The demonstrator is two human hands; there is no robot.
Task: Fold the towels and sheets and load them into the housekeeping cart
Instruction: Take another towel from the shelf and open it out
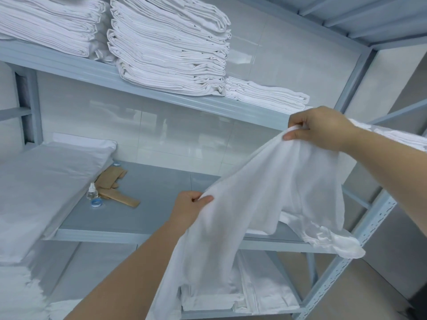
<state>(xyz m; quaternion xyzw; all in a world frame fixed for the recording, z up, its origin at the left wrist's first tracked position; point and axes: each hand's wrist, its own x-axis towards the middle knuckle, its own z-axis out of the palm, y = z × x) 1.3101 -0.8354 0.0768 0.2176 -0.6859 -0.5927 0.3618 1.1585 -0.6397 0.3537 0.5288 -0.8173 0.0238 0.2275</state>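
Right now both hands, left hand (pixel 189 207) and right hand (pixel 323 129), are pinching a white towel (pixel 265 192) in front of the shelf (pixel 147 181); its trailing end is risking snagging there

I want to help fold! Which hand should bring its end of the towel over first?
Probably right: it pinches the towel higher, so it can swing down to the left hand.

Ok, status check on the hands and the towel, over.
Left hand and right hand both pinch the white terry towel, unfolded, held up before the grey metal shelf. Nothing in the way.
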